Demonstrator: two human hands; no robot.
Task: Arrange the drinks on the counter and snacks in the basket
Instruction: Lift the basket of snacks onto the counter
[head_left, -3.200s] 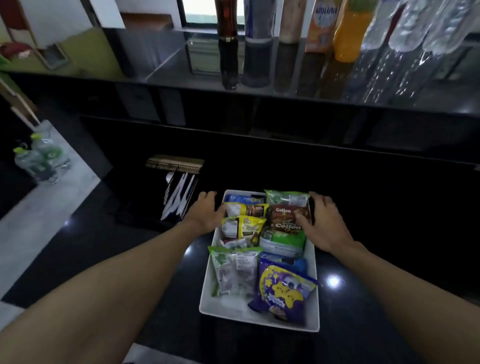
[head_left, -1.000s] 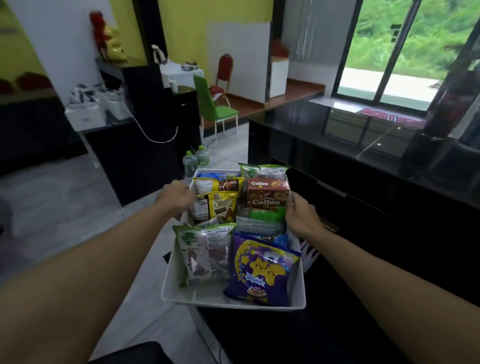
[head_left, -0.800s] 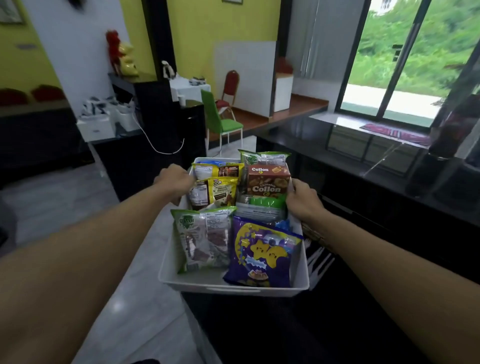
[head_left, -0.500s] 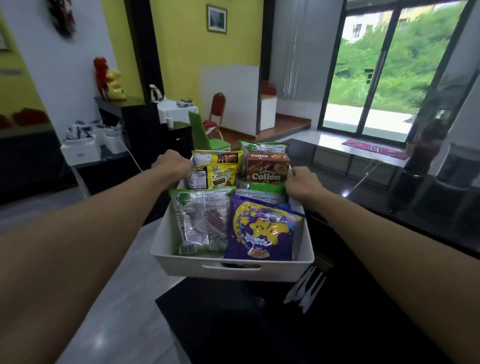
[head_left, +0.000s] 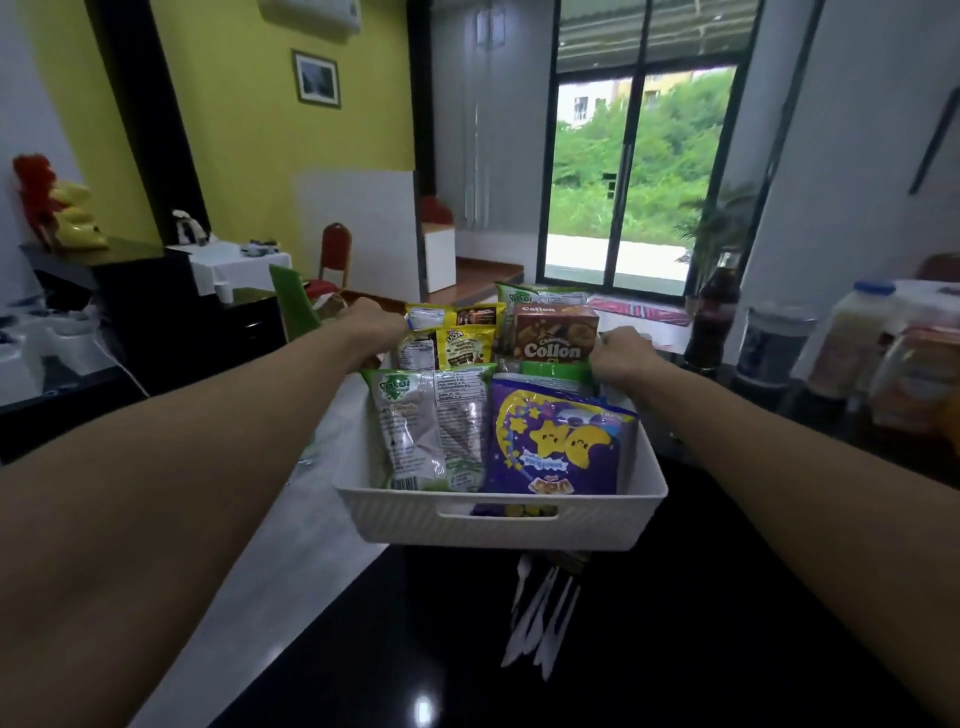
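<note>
At the centre of the view, a person is holding a white ribbed plastic basket (head_left: 498, 519) with both bare arms stretched out. The left hand (head_left: 371, 325) is gripping the basket's far left rim, its fingers curled over the edge. The right hand (head_left: 621, 356) is clamping the far right rim the same way.

Snacks are filling the basket. A purple packet printed with yellow stars and a moon (head_left: 558, 441) is standing at the basket's near right. A green and clear packet (head_left: 431, 431) is leaning beside it at the near left. A brown Collon box (head_left: 553, 332) is sitting toward the far right, and a yellow packet (head_left: 465, 345) toward the far left.

A glossy black counter (head_left: 675, 649) is lying beneath the basket; whether they are touching cannot be told. White plastic cutlery (head_left: 543, 618) is lying on the counter just nearer than the basket. Right of the basket, a dark cola bottle (head_left: 714, 312) and a milky bottle with a blue cap (head_left: 852, 338) are standing on the counter.
</note>
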